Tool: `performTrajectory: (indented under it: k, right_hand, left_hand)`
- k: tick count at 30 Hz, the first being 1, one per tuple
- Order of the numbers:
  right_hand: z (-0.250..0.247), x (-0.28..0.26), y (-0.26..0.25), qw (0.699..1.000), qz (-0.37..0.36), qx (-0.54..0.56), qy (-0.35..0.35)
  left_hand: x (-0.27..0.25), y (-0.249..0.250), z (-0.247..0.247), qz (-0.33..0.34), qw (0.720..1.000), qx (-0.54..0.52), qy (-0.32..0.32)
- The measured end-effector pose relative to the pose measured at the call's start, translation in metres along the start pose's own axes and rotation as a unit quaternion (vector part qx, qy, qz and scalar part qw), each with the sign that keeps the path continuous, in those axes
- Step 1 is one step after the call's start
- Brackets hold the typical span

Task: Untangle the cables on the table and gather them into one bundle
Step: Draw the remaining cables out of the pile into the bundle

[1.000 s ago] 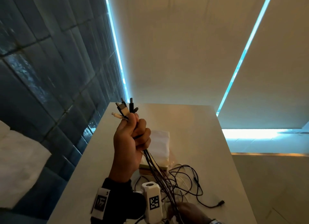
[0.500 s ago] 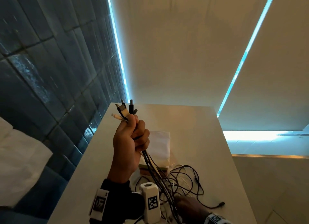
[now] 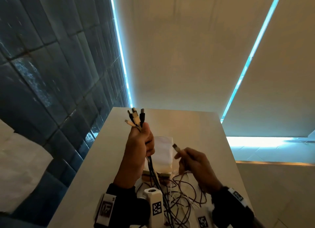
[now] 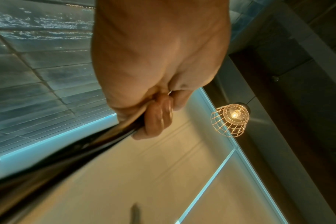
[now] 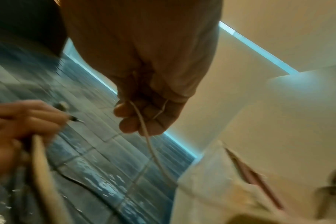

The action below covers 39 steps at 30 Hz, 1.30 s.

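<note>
Gripping a bundle [image 3: 136,119] of cable ends in a fist, the left hand [image 3: 139,147] stands raised over the table [image 3: 204,125], plugs fanning out toward 12 o'clock and the cords dropping toward 6 o'clock. At its 3 o'clock the right hand [image 3: 196,163] pinches a pale cable [image 3: 177,148] just behind its plug, fingers curled round it, plug aimed at 10 o'clock. Below both hands, at 6 o'clock, the loose cables [image 3: 184,195] lie tangled on the table, beside a white packet [image 3: 164,151]
</note>
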State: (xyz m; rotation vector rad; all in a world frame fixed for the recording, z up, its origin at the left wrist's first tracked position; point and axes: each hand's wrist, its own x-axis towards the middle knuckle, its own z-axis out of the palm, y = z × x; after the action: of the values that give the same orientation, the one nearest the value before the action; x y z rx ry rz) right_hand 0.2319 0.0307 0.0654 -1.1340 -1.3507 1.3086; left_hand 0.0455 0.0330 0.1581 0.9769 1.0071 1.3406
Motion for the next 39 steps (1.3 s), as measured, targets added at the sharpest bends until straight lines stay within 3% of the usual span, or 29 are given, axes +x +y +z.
performTrajectory:
  k: [4,8,16,23,28,34,39]
  right_hand:
    - [0.023,0.004,-0.047,0.997,-0.046,0.066,0.004]
    - [0.04,0.005,-0.074,0.995,-0.078,0.054,-0.018]
    - [0.043,0.005,-0.074,0.995,-0.104,0.0,-0.009]
    - [0.039,0.007,-0.072,0.984,-0.15,-0.098,0.015]
    - [0.035,0.007,-0.072,0.989,-0.127,-0.055,-0.046]
    - [0.041,0.009,-0.07,0.991,-0.125,0.028,-0.031]
    - [0.041,0.005,-0.054,0.994,-0.064,0.031,-0.085]
  left_hand:
    - [-0.001,-0.005,0.009,-0.019,0.998,0.049,-0.018]
    - [-0.004,-0.006,0.018,-0.02,0.992,0.12,-0.027]
    - [-0.002,-0.009,0.016,-0.01,0.995,0.103,0.017]
    - [-0.001,-0.01,0.016,-0.024,0.994,0.106,0.002]
    - [0.0,-0.006,0.012,0.002,0.998,0.043,0.034]
    - [-0.001,-0.009,0.019,0.025,0.993,0.113,0.023]
    - [0.002,-0.007,0.014,0.041,0.995,0.001,0.091]
